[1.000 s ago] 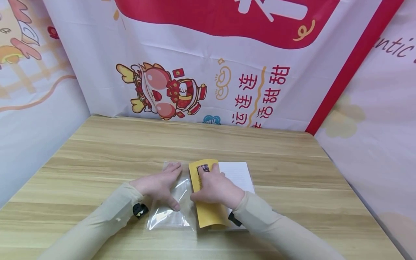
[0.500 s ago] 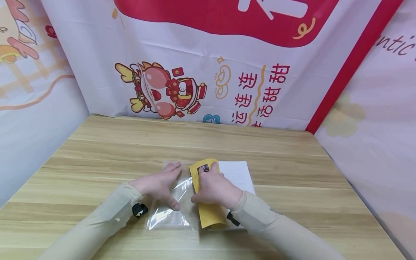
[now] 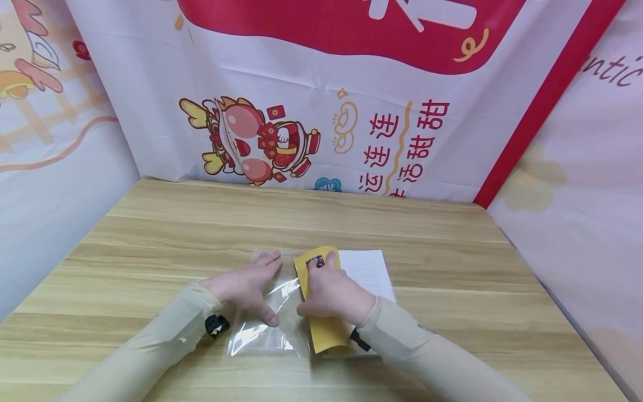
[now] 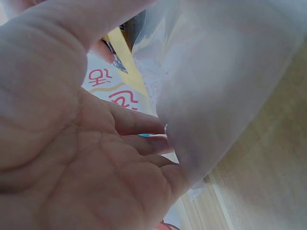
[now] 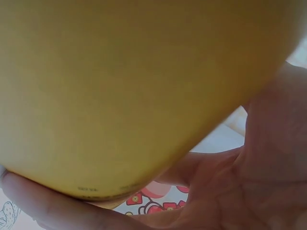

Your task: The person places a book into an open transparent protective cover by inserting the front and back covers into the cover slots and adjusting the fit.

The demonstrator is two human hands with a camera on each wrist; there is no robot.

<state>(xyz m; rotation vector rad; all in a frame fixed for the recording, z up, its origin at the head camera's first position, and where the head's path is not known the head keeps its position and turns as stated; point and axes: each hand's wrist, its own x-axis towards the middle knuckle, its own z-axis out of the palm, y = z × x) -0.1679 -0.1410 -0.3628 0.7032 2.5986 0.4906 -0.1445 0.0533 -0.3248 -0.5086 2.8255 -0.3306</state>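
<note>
In the head view, a book with a yellow cover (image 3: 329,334) lies on the table, its cover raised and bent over the white printed page (image 3: 366,271). My right hand (image 3: 334,290) holds this cover, thumb at its left edge and fingertips near the small dark picture (image 3: 315,261). To the left lies a clear plastic sleeve (image 3: 288,329), its right part reaching the cover's edge. My left hand (image 3: 246,285) rests spread on the plastic. The film (image 4: 216,96) rises beside its fingers in the left wrist view. The yellow cover (image 5: 124,96) hides part of the right fingers.
The wood-grain table (image 3: 150,251) extends around the book and sleeve. Behind it hangs a printed white and red cloth (image 3: 321,84), meeting the table's back edge. Patterned cloth also closes the left side (image 3: 55,223) and right side (image 3: 577,223).
The right hand and the yellow cover have shifted very slightly to the right, and the plastic's right edge follows. The left hand stays in about the same place.
</note>
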